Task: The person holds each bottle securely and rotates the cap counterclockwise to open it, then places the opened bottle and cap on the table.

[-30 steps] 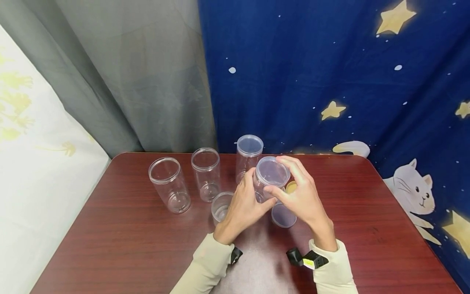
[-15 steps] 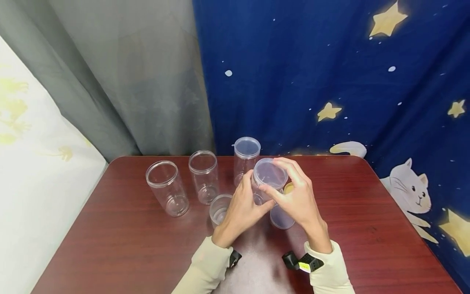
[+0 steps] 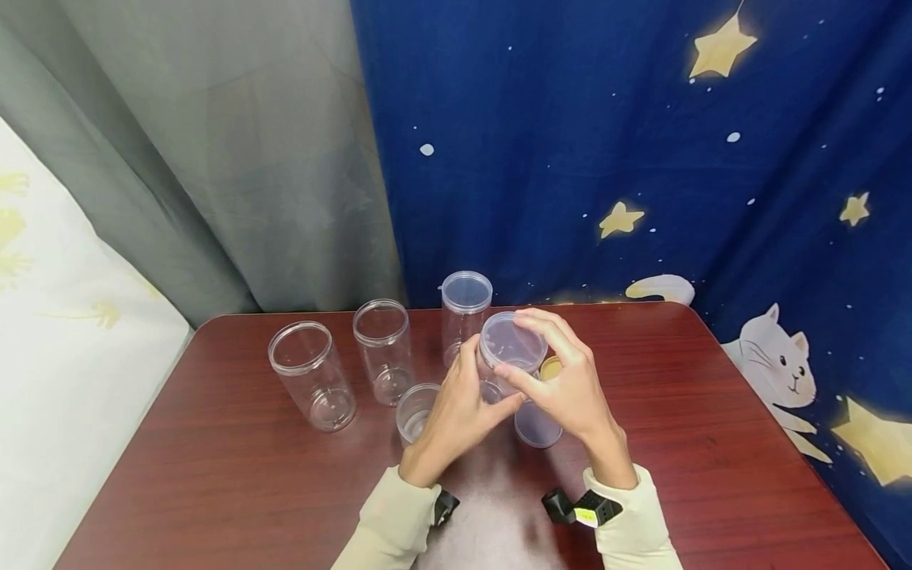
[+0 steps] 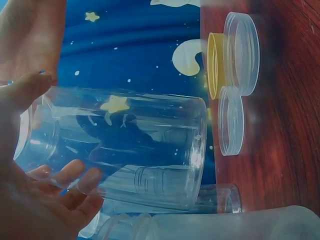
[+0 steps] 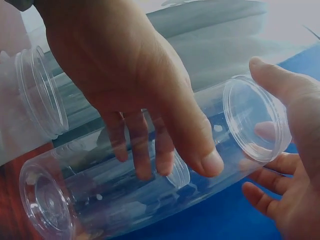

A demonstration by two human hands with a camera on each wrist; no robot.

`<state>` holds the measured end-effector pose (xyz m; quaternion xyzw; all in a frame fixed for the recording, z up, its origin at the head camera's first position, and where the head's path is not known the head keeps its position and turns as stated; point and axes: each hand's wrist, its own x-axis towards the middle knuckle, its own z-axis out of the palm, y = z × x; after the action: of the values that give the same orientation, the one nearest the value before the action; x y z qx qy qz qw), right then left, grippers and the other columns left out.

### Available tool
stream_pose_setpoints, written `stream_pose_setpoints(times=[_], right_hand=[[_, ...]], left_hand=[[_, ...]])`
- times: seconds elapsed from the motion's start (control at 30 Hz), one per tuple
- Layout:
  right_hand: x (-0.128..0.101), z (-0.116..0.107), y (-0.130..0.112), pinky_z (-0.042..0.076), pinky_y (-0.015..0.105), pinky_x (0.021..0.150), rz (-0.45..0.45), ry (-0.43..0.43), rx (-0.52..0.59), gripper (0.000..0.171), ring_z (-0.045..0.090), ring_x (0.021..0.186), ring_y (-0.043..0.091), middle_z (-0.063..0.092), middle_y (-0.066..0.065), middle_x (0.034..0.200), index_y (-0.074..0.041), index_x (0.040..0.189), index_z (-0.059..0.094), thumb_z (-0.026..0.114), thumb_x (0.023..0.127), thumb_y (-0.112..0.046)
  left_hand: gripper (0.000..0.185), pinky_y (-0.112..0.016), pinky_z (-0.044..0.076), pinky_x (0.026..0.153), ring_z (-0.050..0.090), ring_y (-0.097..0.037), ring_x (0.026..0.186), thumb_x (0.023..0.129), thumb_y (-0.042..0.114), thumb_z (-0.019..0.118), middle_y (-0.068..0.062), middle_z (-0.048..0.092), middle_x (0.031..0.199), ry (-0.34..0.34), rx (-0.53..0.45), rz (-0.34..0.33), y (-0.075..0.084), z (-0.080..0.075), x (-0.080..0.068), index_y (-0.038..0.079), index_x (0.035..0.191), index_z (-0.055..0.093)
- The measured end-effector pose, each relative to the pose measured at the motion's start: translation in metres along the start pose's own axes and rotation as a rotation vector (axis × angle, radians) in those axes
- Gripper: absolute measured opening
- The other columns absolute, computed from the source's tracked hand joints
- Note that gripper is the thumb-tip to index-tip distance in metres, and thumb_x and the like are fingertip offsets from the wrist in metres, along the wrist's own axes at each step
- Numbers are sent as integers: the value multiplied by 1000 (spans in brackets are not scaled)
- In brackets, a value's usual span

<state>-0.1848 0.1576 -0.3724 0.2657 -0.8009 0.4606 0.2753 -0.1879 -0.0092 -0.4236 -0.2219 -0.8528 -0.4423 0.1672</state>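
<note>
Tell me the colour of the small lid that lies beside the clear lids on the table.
The small lid is yellow, seen best in the left wrist view.

Left hand [image 3: 456,408] raised above the tabletop, fingers and thumb curled round the side of the clear plastic cylindrical jar [image 3: 502,372], cream sleeve on the forearm and a black wrist strap just behind (camera mount, mostly hidden). Right hand [image 3: 563,384] opposite, thumb and fingertips arched over and pinching the rim of the round transparent plastic lid [image 3: 511,342] on top. Both forearms angled inward, wrists level, hands close together.
</note>
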Motion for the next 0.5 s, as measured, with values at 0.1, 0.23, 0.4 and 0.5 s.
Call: stream_pose_setpoints(times=[0.1, 0.23, 0.4, 0.5], right_hand=[[0, -1, 1, 45, 18, 94, -5, -27, 16, 60, 57, 121, 21, 61, 8, 131, -9, 125, 65, 89, 71, -9], [0, -3, 3, 44, 19, 95, -14, -53, 36, 59, 56, 122, 22, 60, 9, 132, -8, 126, 64, 87, 72, -6], [0, -7, 4, 43, 20, 99, -10, -84, 50, 59, 54, 124, 21, 59, 8, 134, -9, 127, 64, 86, 72, -5], [0, -9, 4, 42, 20, 101, -6, -105, 60, 60, 53, 127, 21, 58, 7, 136, -10, 128, 63, 86, 73, -5]], left_hand=[[92, -42, 49, 94, 56, -24, 113, 74, 33, 85, -12, 57, 128, -7, -4, -1, -1, -1, 0, 4, 145, 34], [91, -39, 50, 90, 56, -21, 109, 74, 33, 86, -9, 58, 126, -12, -14, 11, -2, -2, 0, 6, 145, 35], [89, -36, 50, 87, 57, -18, 105, 75, 35, 85, -7, 59, 124, -17, -16, 20, -2, -3, 0, 8, 144, 36], [88, -36, 51, 86, 57, -17, 104, 76, 37, 85, -7, 59, 123, -25, -13, 22, -1, -4, 1, 8, 144, 37]])
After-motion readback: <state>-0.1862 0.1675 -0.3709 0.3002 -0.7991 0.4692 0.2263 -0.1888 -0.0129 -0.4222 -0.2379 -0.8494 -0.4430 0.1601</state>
